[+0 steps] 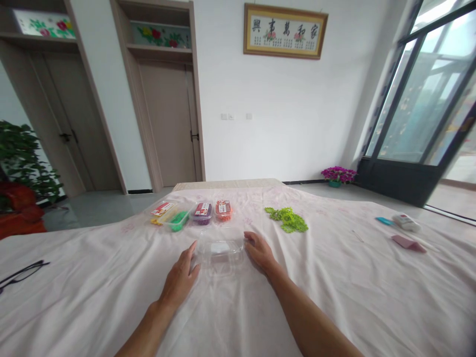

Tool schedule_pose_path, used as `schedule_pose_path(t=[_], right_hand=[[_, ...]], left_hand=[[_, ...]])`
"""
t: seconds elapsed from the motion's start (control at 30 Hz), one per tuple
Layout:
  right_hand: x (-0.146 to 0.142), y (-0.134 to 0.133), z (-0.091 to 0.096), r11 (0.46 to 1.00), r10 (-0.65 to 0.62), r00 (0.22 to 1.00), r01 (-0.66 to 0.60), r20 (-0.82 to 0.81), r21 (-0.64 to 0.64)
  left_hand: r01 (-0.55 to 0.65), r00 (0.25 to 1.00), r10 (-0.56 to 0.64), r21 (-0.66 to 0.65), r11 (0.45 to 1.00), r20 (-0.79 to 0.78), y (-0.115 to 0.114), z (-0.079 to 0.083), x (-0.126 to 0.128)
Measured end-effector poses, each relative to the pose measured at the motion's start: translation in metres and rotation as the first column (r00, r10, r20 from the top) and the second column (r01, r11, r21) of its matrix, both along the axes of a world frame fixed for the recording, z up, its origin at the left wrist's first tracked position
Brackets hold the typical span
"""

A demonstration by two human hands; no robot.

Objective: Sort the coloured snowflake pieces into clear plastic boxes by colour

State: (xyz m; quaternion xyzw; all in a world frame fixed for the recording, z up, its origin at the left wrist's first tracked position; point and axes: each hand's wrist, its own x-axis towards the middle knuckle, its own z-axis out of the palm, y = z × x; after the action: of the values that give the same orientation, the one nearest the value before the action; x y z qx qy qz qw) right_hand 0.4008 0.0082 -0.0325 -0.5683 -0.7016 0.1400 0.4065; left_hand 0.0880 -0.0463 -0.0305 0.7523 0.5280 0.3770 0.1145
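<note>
A clear plastic clamshell box (219, 258) lies in front of me on the cloth, its lid folded open. My left hand (181, 271) is at the box's left side, thumb and fingers apart. On the other side, my right hand (260, 252) has its fingers stretched towards the right rim, touching or almost touching it. Beyond the box stand lidded clear tubs: a purple-filled tub (203, 212), an orange-filled tub (223, 210) and, to the left, a clear tub with green pieces (178, 219). A heap of light green leaf-like pieces (288, 219) lies to the right.
A pale tablecloth (130, 287) with folds covers the table. Black-framed glasses (24, 272) lie at the left edge. At the right are a white device (406, 222), a blue item (384, 220), a pink folded piece (409, 243) and a thin stick (357, 236).
</note>
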Motion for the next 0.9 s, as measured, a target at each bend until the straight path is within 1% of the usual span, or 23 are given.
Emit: schedule_pose_path(t=[0.13, 0.33, 0.43, 0.53, 0.6, 0.73, 0.9], right_hand=[[-0.002, -0.003, -0.001, 0.999, 0.05, 0.996, -0.048, -0.069, 0.023], [-0.007, -0.013, 0.003, 0.99, 0.124, 0.987, -0.117, -0.103, 0.073], [-0.012, -0.023, 0.009, 0.976, 0.165, 0.986, -0.162, -0.008, 0.147], [-0.017, -0.032, 0.015, 0.942, 0.212, 0.967, -0.24, 0.139, 0.235], [-0.02, -0.035, 0.018, 0.924, 0.217, 0.956, -0.267, 0.2, 0.274], [-0.022, -0.036, 0.017, 0.903, 0.242, 0.94, -0.308, 0.239, 0.3], [-0.02, -0.034, 0.013, 0.891, 0.277, 0.932, -0.341, 0.234, 0.301]], left_hand=[[0.002, 1.0, -0.002, 0.006, 1.0, -0.014, -0.001, 0.0, -0.001], [0.035, 0.999, -0.035, -0.009, 0.999, 0.02, -0.002, 0.005, 0.001], [0.05, 0.999, -0.049, -0.029, 0.998, 0.02, -0.002, 0.006, 0.0], [0.046, 0.999, -0.045, -0.051, 0.998, 0.03, 0.0, 0.004, -0.002], [0.032, 0.999, -0.029, -0.06, 0.998, 0.044, 0.002, 0.002, -0.003], [0.025, 0.997, -0.02, -0.059, 0.998, 0.075, 0.004, -0.001, -0.005], [0.023, 0.995, -0.018, -0.056, 0.998, 0.095, 0.004, -0.001, -0.006]])
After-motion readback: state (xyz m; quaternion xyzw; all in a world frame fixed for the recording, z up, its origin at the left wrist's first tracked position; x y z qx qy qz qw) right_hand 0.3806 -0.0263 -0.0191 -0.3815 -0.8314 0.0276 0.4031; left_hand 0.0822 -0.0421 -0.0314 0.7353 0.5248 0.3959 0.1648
